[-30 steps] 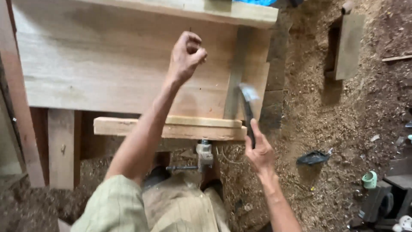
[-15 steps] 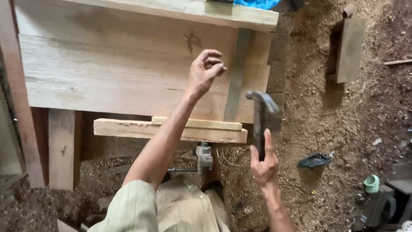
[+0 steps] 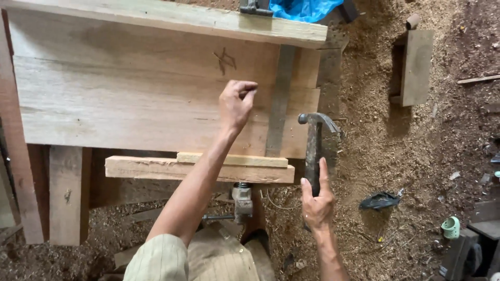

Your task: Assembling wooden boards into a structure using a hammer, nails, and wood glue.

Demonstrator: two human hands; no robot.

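My left hand (image 3: 235, 104) hovers over the wide board (image 3: 130, 99) on the bench, fingers (image 3: 247, 87) pinched together at the tips; whether they hold anything I cannot tell, it is too small to see. My right hand (image 3: 317, 203) is closed around the handle of a hammer (image 3: 314, 151), its head up, just beside the board's right end. A short wood strip (image 3: 198, 169) lies along the board's near edge, under my left forearm. Sawdust (image 3: 396, 156) covers the ground to the right.
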